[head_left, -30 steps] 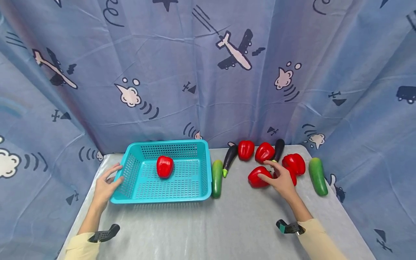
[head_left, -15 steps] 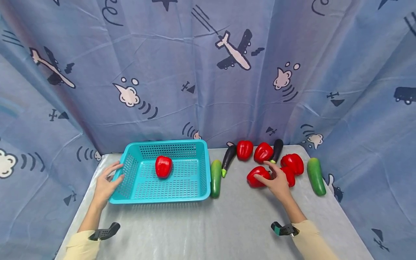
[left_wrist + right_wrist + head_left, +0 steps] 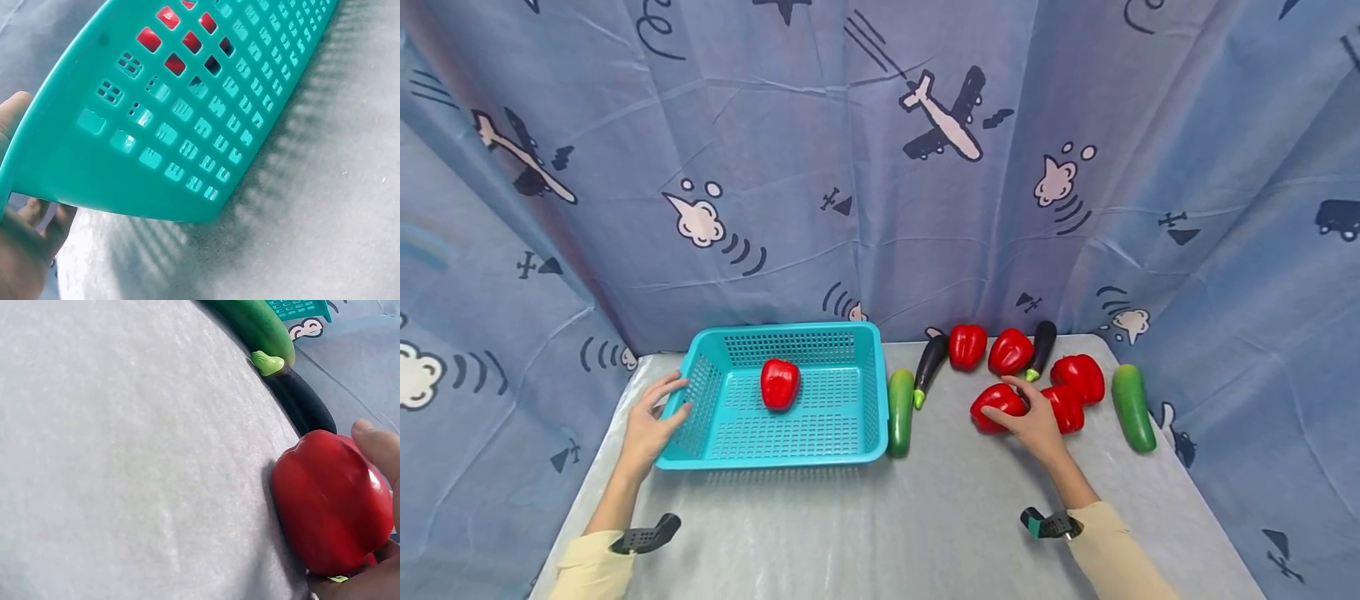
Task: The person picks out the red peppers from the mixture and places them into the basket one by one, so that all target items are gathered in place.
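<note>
My left hand [image 3: 650,425] grips the left end of a turquoise plastic basket [image 3: 767,461], its thumb and index finger reaching over the rim. In the left wrist view, parts of the fingers [image 3: 59,225] show below the basket's edge. One red bell pepper [image 3: 780,385] sits inside. On the right, my right hand [image 3: 1033,421] holds another red bell pepper [image 3: 992,406] between thumb and fingers, close over the table. From the right wrist view, the thumb [image 3: 378,447] lies along one side of this pepper and the fingers curl at its stem end, partly hidden.
A cucumber [image 3: 899,412] and an eggplant [image 3: 931,362] lie beside the basket. Behind my right hand are two red peppers [image 3: 967,347] and a second eggplant [image 3: 1042,346]. Two more peppers [image 3: 1078,377] and another cucumber [image 3: 1132,408] lie to its right. A blue curtain [image 3: 880,208] hangs behind the table.
My right hand has moved slightly left and closed around the near pepper, uncovering more of the pepper behind it. My left hand has stayed at the basket, shifting a little to the right.
</note>
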A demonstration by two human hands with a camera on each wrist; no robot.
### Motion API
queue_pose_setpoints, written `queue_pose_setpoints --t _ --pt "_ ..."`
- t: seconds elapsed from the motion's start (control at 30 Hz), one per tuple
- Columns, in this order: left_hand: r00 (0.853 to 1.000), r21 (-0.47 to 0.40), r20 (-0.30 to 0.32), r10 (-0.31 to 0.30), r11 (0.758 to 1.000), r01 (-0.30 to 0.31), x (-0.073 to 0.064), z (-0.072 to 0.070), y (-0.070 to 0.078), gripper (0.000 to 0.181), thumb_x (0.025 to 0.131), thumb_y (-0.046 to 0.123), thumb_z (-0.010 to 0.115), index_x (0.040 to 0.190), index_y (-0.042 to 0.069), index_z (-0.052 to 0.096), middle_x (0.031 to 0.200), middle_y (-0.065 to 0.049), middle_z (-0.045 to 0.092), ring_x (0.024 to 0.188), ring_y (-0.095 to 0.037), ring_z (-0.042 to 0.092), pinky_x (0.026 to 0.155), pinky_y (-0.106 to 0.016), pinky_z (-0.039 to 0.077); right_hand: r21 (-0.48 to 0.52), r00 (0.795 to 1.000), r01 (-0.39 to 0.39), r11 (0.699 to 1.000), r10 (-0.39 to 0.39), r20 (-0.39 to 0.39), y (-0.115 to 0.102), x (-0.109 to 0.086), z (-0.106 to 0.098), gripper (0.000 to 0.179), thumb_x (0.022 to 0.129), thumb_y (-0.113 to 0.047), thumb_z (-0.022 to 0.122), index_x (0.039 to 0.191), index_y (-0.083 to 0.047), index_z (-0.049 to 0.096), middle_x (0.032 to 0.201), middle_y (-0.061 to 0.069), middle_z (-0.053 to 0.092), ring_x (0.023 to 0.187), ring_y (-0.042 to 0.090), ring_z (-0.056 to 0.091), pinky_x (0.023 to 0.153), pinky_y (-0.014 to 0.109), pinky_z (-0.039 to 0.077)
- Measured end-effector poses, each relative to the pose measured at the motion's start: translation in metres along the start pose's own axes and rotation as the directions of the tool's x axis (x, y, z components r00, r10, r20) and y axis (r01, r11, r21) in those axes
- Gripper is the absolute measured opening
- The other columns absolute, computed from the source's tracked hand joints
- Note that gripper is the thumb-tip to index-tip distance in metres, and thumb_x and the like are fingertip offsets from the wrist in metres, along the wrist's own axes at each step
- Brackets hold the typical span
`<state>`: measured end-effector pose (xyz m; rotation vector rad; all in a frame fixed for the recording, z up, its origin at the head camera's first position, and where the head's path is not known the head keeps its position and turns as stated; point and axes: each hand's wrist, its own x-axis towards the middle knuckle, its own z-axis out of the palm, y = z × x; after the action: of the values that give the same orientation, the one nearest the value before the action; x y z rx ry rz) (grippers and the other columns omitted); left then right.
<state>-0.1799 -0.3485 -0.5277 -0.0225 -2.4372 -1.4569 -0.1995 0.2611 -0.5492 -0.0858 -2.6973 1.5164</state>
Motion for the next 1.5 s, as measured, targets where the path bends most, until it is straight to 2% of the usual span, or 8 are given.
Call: queue_pose_setpoints --t 0.23,0.4,0.5,0.6,0.87,1.13,1.33,1.5 --pt "1.0 0.0 0.0 -0.011 1.0 0.011 0.001 0.0 -0.002 0.049 0.091 -0.006 0.068 0.138 -0.006 0.056 0.152 -0.018 0.043 0.12 -0.012 0.049 0.09 -0.011 0.04 -0.03 1.0 0.001 1.0 -0.001 0.0 0.0 0.001 0.002 0.077 0.085 -0.029 0.084 0.149 -0.009 0.046 0.145 0.025 0.044 0.131 0.047 0.038 0.096 0.066 0.045" --pt "0.999 0.009 -0.008 -0.041 0.999 0.041 0.001 -0.001 0.0 0.051 0.09 -0.008 0.067 0.14 -0.005 0.055 0.153 -0.019 0.042 0.124 -0.032 0.051 0.092 -0.014 0.04 -0.01 1.0 -0.008 1.0 0.008 0.012 0.001 0.002 0.002 0.076 0.086 -0.031 0.083 0.15 -0.011 0.046 0.146 0.024 0.044 0.132 0.045 0.037 0.097 0.065 0.045" --pt "0.998 0.025 -0.007 -0.056 0.998 0.057 0.0 -0.001 0.001 0.052 0.09 -0.009 0.066 0.14 -0.005 0.055 0.154 -0.02 0.041 0.132 -0.04 0.045 0.1 -0.028 0.043 0.01 1.0 -0.011 1.0 0.011 0.013 0.001 0.002 0.003 0.076 0.087 -0.032 0.083 0.15 -0.011 0.046 0.146 0.024 0.044 0.132 0.044 0.037 0.097 0.064 0.045" --pt "0.997 0.049 -0.006 -0.077 0.996 0.078 0.0 0.0 0.001 0.052 0.091 -0.008 0.064 0.142 -0.004 0.054 0.155 -0.019 0.04 0.131 -0.043 0.046 0.1 -0.039 0.045 0.03 1.0 -0.015 0.999 0.015 0.009 0.001 0.001 0.004 0.076 0.087 -0.031 0.083 0.15 -0.011 0.046 0.146 0.023 0.043 0.133 0.044 0.036 0.097 0.063 0.046" --pt "0.995 0.023 -0.01 -0.104 0.994 0.104 -0.001 0.0 -0.002 0.053 0.091 -0.008 0.06 0.144 -0.003 0.053 0.154 -0.021 0.04 0.12 -0.05 0.053 0.08 -0.008 0.042 0.133 0.999 -0.038 0.99 0.035 0.024 -0.009 0.003 0.004 0.075 0.087 -0.033 0.083 0.149 -0.01 0.048 0.149 0.019 0.043 0.137 0.039 0.034 0.102 0.059 0.043" --pt "0.991 0.027 -0.01 -0.13 0.991 0.13 -0.001 0.0 -0.001 0.054 0.091 -0.008 0.059 0.145 -0.001 0.052 0.154 -0.021 0.039 0.119 -0.051 0.054 0.078 -0.008 0.043 0.403 0.971 -0.199 0.893 0.125 0.203 -0.022 0.006 0.004 0.078 0.089 -0.025 0.081 0.154 -0.013 0.04 0.156 0.016 0.03 0.133 0.038 0.032 0.084 0.038 0.056" --pt "0.989 0.027 -0.008 -0.145 0.989 0.145 -0.001 0.0 0.001 0.055 0.092 -0.008 0.058 0.146 0.0 0.052 0.153 -0.021 0.039 0.115 -0.052 0.056 0.074 -0.012 0.047 0.456 0.974 -0.175 0.872 0.086 0.211 -0.033 0.012 0.013 0.073 0.093 -0.026 0.077 0.154 -0.017 0.039 0.162 0.014 0.02 0.141 0.039 0.025 0.096 0.046 0.051" --pt "0.988 0.03 -0.01 -0.154 0.988 0.154 -0.001 0.001 0.002 0.055 0.091 -0.009 0.058 0.145 -0.001 0.052 0.152 -0.022 0.04 0.113 -0.052 0.058 0.072 -0.016 0.05 0.485 0.979 -0.138 0.864 0.043 0.202 -0.049 0.017 0.023 0.067 0.097 -0.028 0.071 0.155 -0.018 0.038 0.156 0.015 0.028 0.137 0.036 0.031 0.094 0.041 0.052"
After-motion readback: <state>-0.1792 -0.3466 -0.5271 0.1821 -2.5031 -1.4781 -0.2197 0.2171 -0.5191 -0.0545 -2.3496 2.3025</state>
